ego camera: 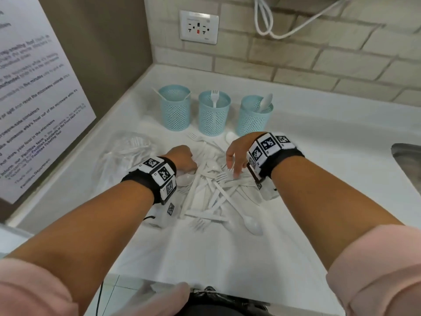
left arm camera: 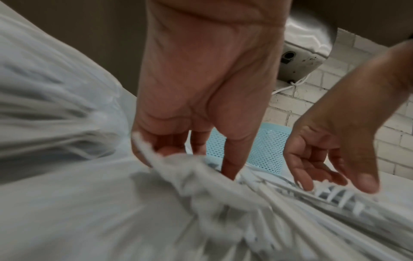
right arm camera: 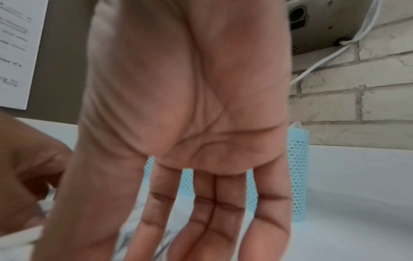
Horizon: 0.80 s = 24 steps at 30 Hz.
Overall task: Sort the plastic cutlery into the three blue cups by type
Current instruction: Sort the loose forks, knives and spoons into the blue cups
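A pile of white plastic cutlery is spread on the white bench, with its long pieces pointing many ways. Three light blue mesh cups are lined up behind the pile. Thin sticks are seen in the left cup, one fork standing tines up in the middle cup, and one spoon bowl up in the right cup. The left hand is curled around white pieces from the pile; this grip is shown only by the left wrist view. The right hand is held loose over the pile, fingers apart, holding nothing.
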{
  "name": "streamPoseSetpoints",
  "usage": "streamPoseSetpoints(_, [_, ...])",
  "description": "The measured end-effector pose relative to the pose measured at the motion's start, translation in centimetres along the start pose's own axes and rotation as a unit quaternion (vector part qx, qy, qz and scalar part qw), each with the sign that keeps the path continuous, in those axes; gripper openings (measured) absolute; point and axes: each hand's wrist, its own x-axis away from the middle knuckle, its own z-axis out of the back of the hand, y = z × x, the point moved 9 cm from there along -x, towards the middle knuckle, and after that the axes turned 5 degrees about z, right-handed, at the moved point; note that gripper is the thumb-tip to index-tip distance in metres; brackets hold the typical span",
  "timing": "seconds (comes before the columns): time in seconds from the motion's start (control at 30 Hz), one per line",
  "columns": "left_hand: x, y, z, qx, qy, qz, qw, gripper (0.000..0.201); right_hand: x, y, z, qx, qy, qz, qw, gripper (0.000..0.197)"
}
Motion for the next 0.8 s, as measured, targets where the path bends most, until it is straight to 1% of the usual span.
streamPoseSetpoints(0.07, [-0.2,-0.1,0.0,0.007,0.014,0.003,1.0,0.031,0.1,0.1,-0.6,0.019,0.006,-0.003,1.0,0.044])
streamPoseSetpoints(0.13, [-0.2,-0.2,0.1,0.015,0.021,0.013,1.0,0.036,0.1,0.2,-1.3,0.013,0.034,-0.003,0.999,0.047])
streamPoseSetpoints(0.2, [-0.2,-0.5,0.1,0.028,0.027,0.022,0.999,0.037,-0.2,0.2,-1.7,-0.009,0.067,0.017,0.998,0.041])
streamPoseSetpoints(0.3, [-0.4,-0.7,0.4,0.053,0.035,0.017,0.998,0.034,-0.2,0.2,-1.5,-0.046,0.08,0.04,0.995,0.027])
streamPoseSetpoints(0.37, [-0.4,-0.7,0.8,0.074,0.039,0.009,0.996,0.024,0.0,0.3,-1.3,-0.055,0.093,0.048,0.993,0.03])
streamPoseSetpoints(0.4, [-0.3,-0.7,1.0,0.088,0.043,0.011,0.995,0.023,0.0,0.3,-1.1,-0.058,0.108,0.053,0.991,0.032])
streamPoseSetpoints(0.47, [-0.1,-0.8,1.4,0.108,0.051,0.017,0.993,0.035,0.1,0.5,-0.8,-0.063,0.138,0.056,0.987,0.031])
streamPoseSetpoints(0.57, [0.2,-1.2,1.6,0.146,0.055,0.023,0.988,0.037,0.3,1.0,-0.3,-0.093,0.167,0.053,0.98,0.02])
streamPoseSetpoints(0.63, [-0.1,-1.6,1.5,0.193,0.052,0.025,0.98,0.029,0.4,1.3,0.2,-0.106,0.191,0.042,0.975,0.015])
streamPoseSetpoints(0.7, [-0.5,-1.9,1.3,0.235,0.048,0.023,0.97,0.027,0.5,1.0,0.8,-0.095,0.219,0.041,0.97,0.018])
streamPoseSetpoints(0.77, [-0.6,-1.9,1.0,0.257,0.035,0.016,0.966,0.029,0.7,0.4,1.2,-0.112,0.245,0.041,0.962,0.027])
streamPoseSetpoints(0.8, [-0.7,-2.0,0.8,0.268,0.028,0.018,0.963,0.031,0.7,0.0,1.3,-0.123,0.256,0.042,0.958,0.026])
